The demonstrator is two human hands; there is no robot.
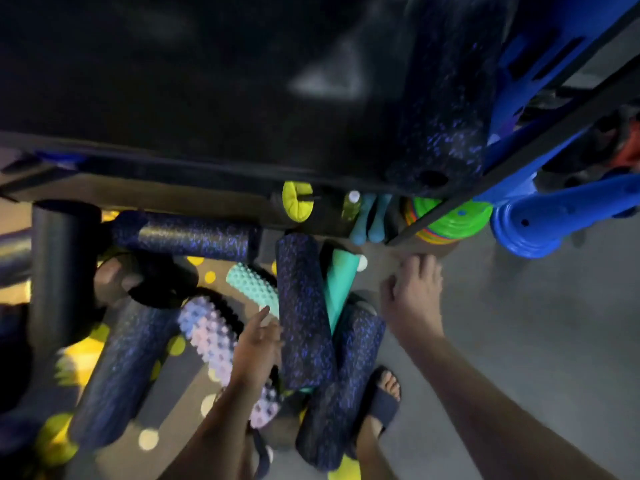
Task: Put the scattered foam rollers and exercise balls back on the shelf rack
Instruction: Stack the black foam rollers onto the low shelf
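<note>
Both hands' grip open, empty. Left hand nears speckled dark-blue foam roller, lying on floor at frame centre. Right hand hovers beside. Clasp both ends, lift level toward black shelf rack.

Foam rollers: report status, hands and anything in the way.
Left hand open, reaching at speckled roller. Right hand open, empty, above floor. Rollers piled crisscross below rack; sandalled foot beside the pile.

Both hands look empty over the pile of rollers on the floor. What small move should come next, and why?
Probably close the left hand around the upright speckled dark roller beside it. That hand is open and nearly touching it, the roller lies on top of the pile, and the right hand hangs free to steady it.
</note>
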